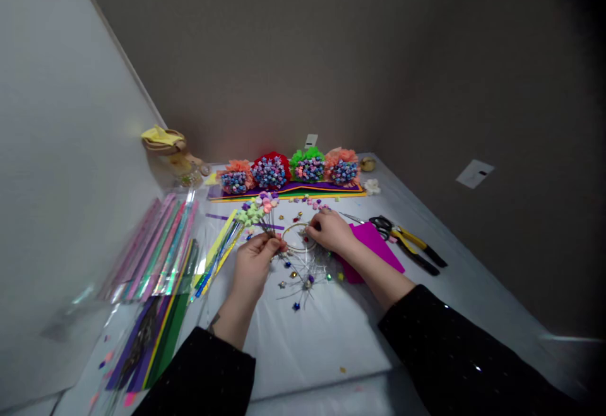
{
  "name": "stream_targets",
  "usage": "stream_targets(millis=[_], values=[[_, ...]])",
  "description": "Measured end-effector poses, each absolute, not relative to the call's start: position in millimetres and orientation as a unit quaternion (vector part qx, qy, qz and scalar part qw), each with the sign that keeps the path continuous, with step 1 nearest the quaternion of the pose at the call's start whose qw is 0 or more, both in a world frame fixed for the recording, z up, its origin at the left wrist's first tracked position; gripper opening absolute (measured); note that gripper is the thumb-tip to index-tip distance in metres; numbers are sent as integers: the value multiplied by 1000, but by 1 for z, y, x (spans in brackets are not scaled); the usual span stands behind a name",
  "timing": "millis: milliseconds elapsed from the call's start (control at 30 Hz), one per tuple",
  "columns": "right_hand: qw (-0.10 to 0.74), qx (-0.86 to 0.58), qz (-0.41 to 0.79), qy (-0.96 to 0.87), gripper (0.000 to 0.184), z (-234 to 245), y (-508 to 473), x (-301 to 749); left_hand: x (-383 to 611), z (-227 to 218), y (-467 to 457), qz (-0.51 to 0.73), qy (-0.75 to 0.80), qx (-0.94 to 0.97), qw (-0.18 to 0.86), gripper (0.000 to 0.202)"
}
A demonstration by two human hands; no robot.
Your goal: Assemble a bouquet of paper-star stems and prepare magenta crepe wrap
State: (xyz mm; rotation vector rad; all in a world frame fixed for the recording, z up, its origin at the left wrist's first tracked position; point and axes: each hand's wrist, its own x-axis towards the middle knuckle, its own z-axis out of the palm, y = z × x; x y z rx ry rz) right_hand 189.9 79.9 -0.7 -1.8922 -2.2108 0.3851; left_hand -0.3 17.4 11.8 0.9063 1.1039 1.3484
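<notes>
**Your left hand (255, 257) clamps a wired star bunch (253, 213); your right hand (331, 230) bends over a gold ring (285, 233)**

Your left thumb and fingers are clamped on the thin wire stems (271, 222), above the middle of the tabletop (326, 353). They cover part of the stems, so you cannot trace each wire to its end. The heads are small, puffy stars in pale green, pink and purple, crowded together and blurring into one another.

Your right fingertips are bunched at the ring's right side and cover part of its rim. I cannot tell whether they pinch the ring, something small, or nothing. The ring is slim and round; its material is hard to make out.

Towards you lie spidery wires tipped with shiny stars (296, 307), too tangled to count. Your right forearm hides part of a flat magenta sheet (381, 253); beyond it, nearer the tabletop's right edge, are black-handled scissors (380, 223) and yellow-and-black tool handles (413, 247).

Four ruffled bouquets (271, 173) with beady centres line the far edge. By the left edge, glossy clear plastic glare blurs the pastel strips (151, 245) inside. Your black, glinting sleeves (454, 346) run out of view.
</notes>
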Motion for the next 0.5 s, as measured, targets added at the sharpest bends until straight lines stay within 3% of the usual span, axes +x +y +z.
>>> stream_targets(millis=[100, 267, 500], values=[[103, -653, 123, -740, 32, 2, 80, 184, 0, 10, 18, 567, 466, 388, 558, 19], [111, -663, 154, -724, 19, 6, 90, 178, -1, 6, 20, 572, 461, 379, 562, 19], [170, -658, 180, -711, 20, 14, 100, 181, -2, 10, 20, 576, 446, 343, 593, 26]])
